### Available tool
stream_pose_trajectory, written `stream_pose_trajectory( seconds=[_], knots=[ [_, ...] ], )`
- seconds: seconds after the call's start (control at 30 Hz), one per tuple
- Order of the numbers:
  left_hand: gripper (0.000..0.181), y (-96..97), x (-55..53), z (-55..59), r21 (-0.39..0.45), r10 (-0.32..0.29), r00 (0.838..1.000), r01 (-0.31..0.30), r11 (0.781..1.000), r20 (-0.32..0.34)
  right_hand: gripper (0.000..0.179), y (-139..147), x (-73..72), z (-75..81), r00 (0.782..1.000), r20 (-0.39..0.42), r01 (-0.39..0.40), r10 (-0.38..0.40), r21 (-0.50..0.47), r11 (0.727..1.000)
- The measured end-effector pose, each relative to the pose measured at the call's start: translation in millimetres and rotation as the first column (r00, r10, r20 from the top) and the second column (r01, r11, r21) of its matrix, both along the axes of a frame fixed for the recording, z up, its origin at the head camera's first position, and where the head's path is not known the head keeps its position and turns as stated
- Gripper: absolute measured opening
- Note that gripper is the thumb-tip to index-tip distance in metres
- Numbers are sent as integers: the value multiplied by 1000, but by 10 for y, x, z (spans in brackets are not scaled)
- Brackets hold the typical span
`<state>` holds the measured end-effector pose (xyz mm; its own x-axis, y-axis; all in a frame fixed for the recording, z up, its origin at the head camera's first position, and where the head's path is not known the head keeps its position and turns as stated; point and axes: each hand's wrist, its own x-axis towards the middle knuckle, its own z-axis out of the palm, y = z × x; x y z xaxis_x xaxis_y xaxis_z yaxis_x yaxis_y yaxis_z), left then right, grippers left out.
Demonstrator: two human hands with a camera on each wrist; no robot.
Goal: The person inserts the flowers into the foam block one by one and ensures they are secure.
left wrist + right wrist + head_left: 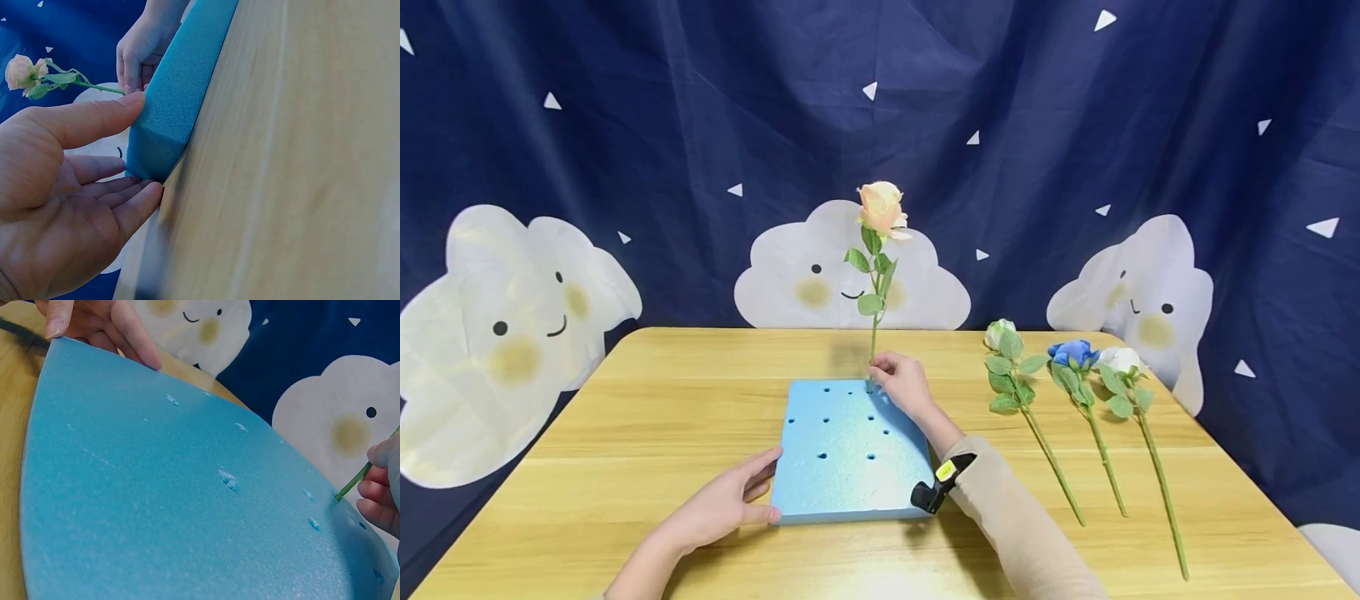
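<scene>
A light blue foam block [850, 483] with several small holes lies on the table. Close to its back edge, my right hand [904, 385] pinches the green stem of a peach rose [880, 208], which stands nearly upright with its bloom high above the block. In the right wrist view the lower tip of the stem [353, 483] meets the foam at a hole; how deep it sits I cannot tell. My left hand [722, 508] rests against the block's left side, fairly straight fingers and thumb touching the edge near the front corner, as the left wrist view also shows.
On the table's right side lie a whitish-green rose [1000, 335], a blue rose [1073, 354] and a white rose [1122, 360], stems toward the front. A dark blue curtain [820, 125] with smiling clouds hangs behind the wooden table [662, 400].
</scene>
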<state>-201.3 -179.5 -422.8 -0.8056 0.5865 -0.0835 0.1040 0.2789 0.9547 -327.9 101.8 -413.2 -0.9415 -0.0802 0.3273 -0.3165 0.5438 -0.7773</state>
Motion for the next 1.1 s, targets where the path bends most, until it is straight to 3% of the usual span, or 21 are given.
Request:
stream_pose_trajectory(
  seconds=[0.23, 0.37, 0.67, 0.83, 1.1],
  knots=[
    [91, -16, -8, -5, -11, 1, 1000, -2, 1000, -16, 17, 44, 51, 41, 1000, 20, 12, -11, -43, 999],
    [90, -30, -20, -11, -16, -4, 1000, 3, 1000, -11, 17, 117, 75, 75, 1000, 22, 14, -12, -115, 993],
    [90, -25, -23, -18, 4, -14, 1000, 14, 1000, 3, 19, 434, 176, 200, 999, 20, 48, -45, -239, 970],
    [90, -28, -17, -19, 9, -16, 1000, 16, 1000, 6, 25, 748, 273, 306, 997, 28, 70, -66, -197, 978],
    [89, -21, -19, 0, 2, -21, 1000, 21, 1000, -2, 31, 1491, 380, 350, 983, 64, 183, -174, -160, 970]
  ],
)
